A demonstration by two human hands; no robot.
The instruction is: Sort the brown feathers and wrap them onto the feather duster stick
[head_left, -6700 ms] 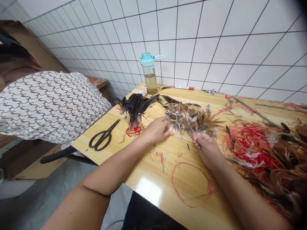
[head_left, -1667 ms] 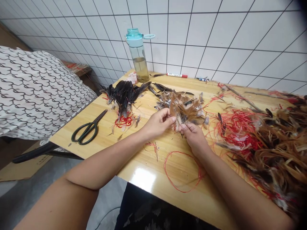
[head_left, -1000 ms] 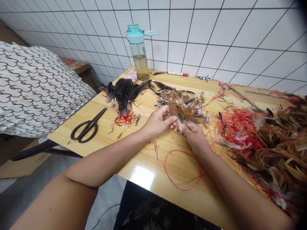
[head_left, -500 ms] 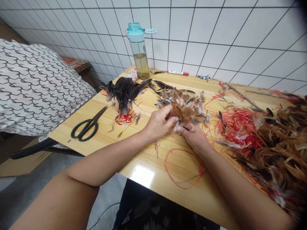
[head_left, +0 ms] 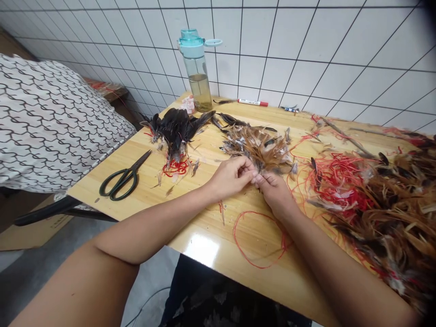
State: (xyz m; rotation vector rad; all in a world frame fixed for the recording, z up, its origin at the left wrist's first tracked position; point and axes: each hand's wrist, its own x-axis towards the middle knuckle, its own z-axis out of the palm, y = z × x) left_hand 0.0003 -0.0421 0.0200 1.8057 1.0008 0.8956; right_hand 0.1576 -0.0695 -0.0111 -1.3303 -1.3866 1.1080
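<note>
My left hand (head_left: 233, 176) and my right hand (head_left: 275, 188) meet fingertip to fingertip over the table. Both are closed in a pinch. From just beyond my right fingers a tuft of brown feathers (head_left: 272, 156) fans away, its base at the fingertips. What my left thumb and finger pinch is too small to make out. Behind the tuft lies a flat pile of brown and grey feathers (head_left: 243, 138). A loop of red string (head_left: 235, 231) rests on the table nearer to me, beside my right forearm.
Black scissors (head_left: 126, 177) and a bundle of black feathers (head_left: 177, 129) lie left. A bottle (head_left: 200, 86) and a red-capped marker (head_left: 252, 102) are near the tiled wall. Tangled red string (head_left: 337, 181) and a big brown feather heap (head_left: 405, 200) cover the right.
My left fingers have slid down off the feather tuft to its base, curling tighter. The pale fluff between my hands no longer shows. My right hand has barely moved.
</note>
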